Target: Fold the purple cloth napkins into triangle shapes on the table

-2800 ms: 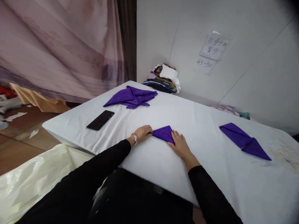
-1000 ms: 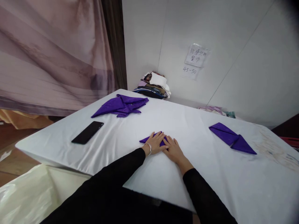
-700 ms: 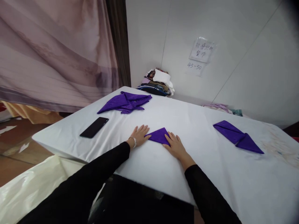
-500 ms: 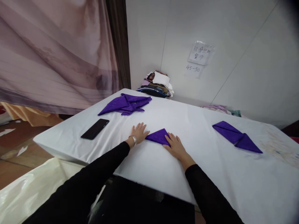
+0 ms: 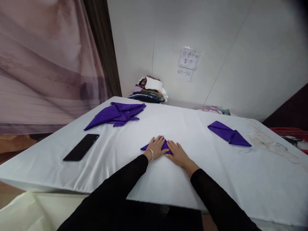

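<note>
A purple cloth napkin [image 5: 165,146], folded into a small triangle, lies on the white tablecloth in front of me. My left hand [image 5: 157,147], with a silver bracelet at the wrist, rests flat across its middle, fingers extended. On the napkin's right end lies my right hand [image 5: 177,153], also flat with its fingers stretched out. The two hands nearly meet at the thumbs and cover much of the cloth; its left tip and a strip between the hands show. Neither hand grips anything.
Loose purple napkins [image 5: 115,113] lie at the back left, above a black phone [image 5: 81,147]. Another folded purple napkin [image 5: 229,134] is at the right. A stack of clothes [image 5: 150,89] stands behind the table [image 5: 108,179], below paper signs [image 5: 188,59] on the wall.
My left hand has moved right, from the napkin's left tip onto its middle. My right hand stays on the right end. The camera view has shifted.
</note>
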